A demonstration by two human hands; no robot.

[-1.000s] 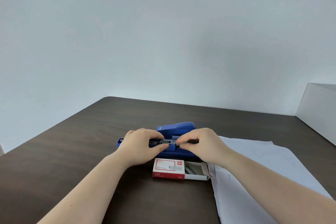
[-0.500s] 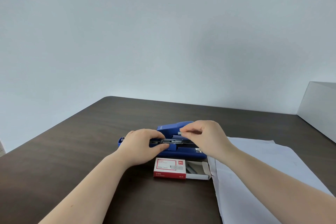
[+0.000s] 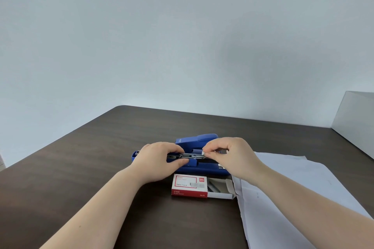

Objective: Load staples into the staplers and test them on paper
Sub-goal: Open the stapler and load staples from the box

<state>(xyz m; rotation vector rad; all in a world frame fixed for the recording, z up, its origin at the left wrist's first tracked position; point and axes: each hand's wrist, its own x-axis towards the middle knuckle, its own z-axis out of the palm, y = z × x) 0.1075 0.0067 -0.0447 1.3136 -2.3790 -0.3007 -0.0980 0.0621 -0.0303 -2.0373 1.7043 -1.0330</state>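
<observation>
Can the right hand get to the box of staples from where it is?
Probably yes. The right hand is at the stapler, and the box of staples lies open just in front of it with nothing between them.

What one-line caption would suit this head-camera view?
Left hand steadies the open blue stapler while right hand pinches a staple strip at its channel.

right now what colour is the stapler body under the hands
Blue, on the plastic stapler lying on the dark table; the head view shows it best.
</observation>
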